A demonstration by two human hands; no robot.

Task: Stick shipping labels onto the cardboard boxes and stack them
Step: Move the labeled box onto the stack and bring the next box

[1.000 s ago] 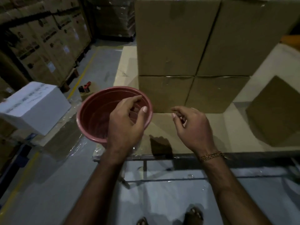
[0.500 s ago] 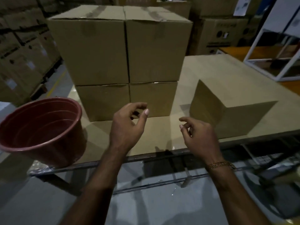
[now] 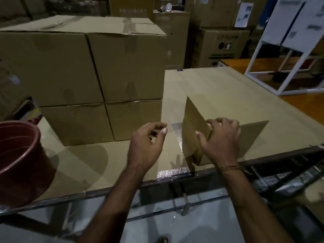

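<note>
A single brown cardboard box [image 3: 226, 109] stands near the table's front edge at the right. My right hand [image 3: 220, 139] lies over its near corner, fingers spread and touching the cardboard without closing on it. My left hand [image 3: 147, 142] hovers just left of that box with fingers curled and apart, holding nothing. A stack of several cardboard boxes [image 3: 98, 67], two layers high, stands at the back left of the table. I see no label in either hand.
A reddish-brown plastic tub [image 3: 19, 160] sits at the table's [image 3: 91, 160] left front edge. More cartons [image 3: 222, 42] line the back wall. A white frame stand [image 3: 287, 55] rises at the right, beyond the table. Tape patches [image 3: 175, 135] shine between my hands.
The view swung right, from the tub toward the single box. Both hands moved forward and right; my right hand now touches the box's near corner.
</note>
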